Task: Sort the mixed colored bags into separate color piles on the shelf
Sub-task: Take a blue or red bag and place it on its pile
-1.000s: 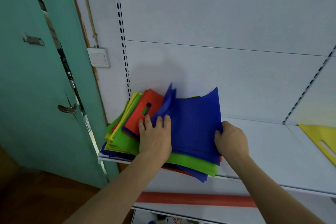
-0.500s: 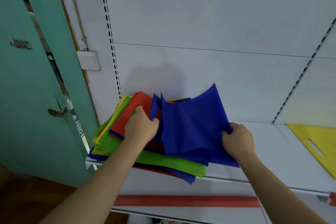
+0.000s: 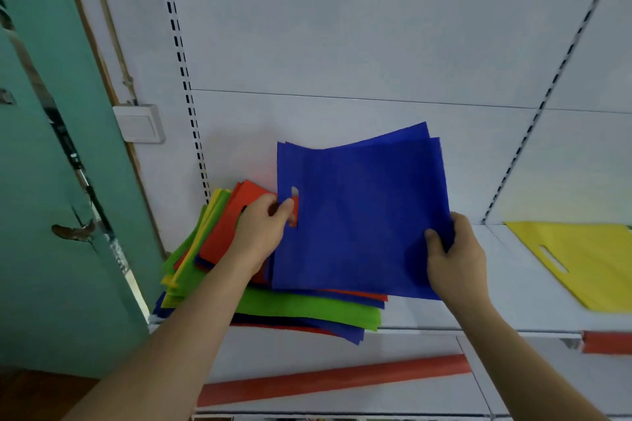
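Blue bags (image 3: 359,215) are lifted and tilted up above a mixed pile of red, green, yellow and blue bags (image 3: 219,249) at the left end of the white shelf (image 3: 478,314). My left hand (image 3: 263,232) pinches their left edge by the handle slot. My right hand (image 3: 451,256) grips their lower right corner. A red bag (image 3: 236,215) lies on top of the pile under my left hand. A lone yellow bag (image 3: 588,260) lies flat on the shelf at the right.
A green door (image 3: 51,181) with a handle stands just left of the shelf. A white wall switch (image 3: 140,123) sits beside the slotted upright. A red strip (image 3: 328,383) runs along the lower shelf edge. Bare shelf surface shows between pile and yellow bag.
The blue bags have been raised off the pile and spread flat between both hands, shifting right. My left hand moved from the pile top to the bags' handle edge.
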Demonstrator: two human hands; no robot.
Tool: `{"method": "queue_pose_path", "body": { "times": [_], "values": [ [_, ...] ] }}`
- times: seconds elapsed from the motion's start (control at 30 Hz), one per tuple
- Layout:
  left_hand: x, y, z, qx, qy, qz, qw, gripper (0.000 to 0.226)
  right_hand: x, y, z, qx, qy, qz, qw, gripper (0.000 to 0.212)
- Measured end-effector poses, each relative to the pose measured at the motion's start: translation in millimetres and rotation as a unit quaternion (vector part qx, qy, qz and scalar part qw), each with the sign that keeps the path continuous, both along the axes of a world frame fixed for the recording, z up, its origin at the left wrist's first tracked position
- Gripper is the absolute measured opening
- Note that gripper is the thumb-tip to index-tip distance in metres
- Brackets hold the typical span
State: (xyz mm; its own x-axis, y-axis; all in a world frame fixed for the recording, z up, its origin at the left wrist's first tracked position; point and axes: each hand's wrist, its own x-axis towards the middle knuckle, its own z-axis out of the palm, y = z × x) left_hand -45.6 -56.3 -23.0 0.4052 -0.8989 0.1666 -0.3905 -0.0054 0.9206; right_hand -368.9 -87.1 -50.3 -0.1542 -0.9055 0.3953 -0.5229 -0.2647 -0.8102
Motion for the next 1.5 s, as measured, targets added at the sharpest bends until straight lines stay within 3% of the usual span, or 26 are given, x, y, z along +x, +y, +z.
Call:
{"method": "queue_pose_path", "body": {
  "times": [0.17,0.27,0.4,0.5,0.6,0.63,0.77,0.87,0.97,1.1,1.5],
  "values": [
    [10,-1,9,-0.162,-0.031,0.012,0.986,0.019,9,19,9,-0.058,-0.04,-0.005,0.998,0.013],
    [11,4,-7,-0.132,-0.051,0.0,0.99,0.024,18,29,-2,-0.024,-0.038,-0.003,0.999,0.01],
    [8,8,-28,-0.095,-0.064,-0.013,0.993,0.018,21,41,-17,0.035,0.027,-0.014,0.999,0.029],
    [-5,11,-18,-0.128,-0.082,0.01,0.988,0.021,5,46,-6,-0.001,0.032,-0.056,0.998,0.029],
    [-30,11,-4,-0.176,-0.089,0.029,0.98,0.016,-21,57,5,-0.047,0.016,-0.095,0.994,0.005],
    [-43,11,-1,-0.188,-0.083,0.028,0.978,0.015,-31,63,6,-0.06,-0.001,-0.108,0.992,0.012],
    [-109,6,2,-0.202,-0.061,-0.007,0.977,0.014,-86,90,3,-0.096,-0.015,-0.149,0.984,0.064],
    [-172,4,4,-0.201,-0.045,-0.04,0.978,0.026,-141,109,1,-0.091,0.02,-0.18,0.979,0.077],
    [-245,6,7,-0.188,-0.027,-0.065,0.98,0.039,-209,131,0,-0.108,0.068,-0.193,0.973,0.068],
    [-348,13,3,-0.181,-0.027,-0.119,0.976,0.035,-309,159,-4,-0.098,0.132,-0.21,0.964,0.045],
    [-625,-7,-24,-0.185,-0.118,-0.257,0.941,0.022,-535,221,-24,0.04,0.151,-0.327,0.932,0.058]
  ]
}}
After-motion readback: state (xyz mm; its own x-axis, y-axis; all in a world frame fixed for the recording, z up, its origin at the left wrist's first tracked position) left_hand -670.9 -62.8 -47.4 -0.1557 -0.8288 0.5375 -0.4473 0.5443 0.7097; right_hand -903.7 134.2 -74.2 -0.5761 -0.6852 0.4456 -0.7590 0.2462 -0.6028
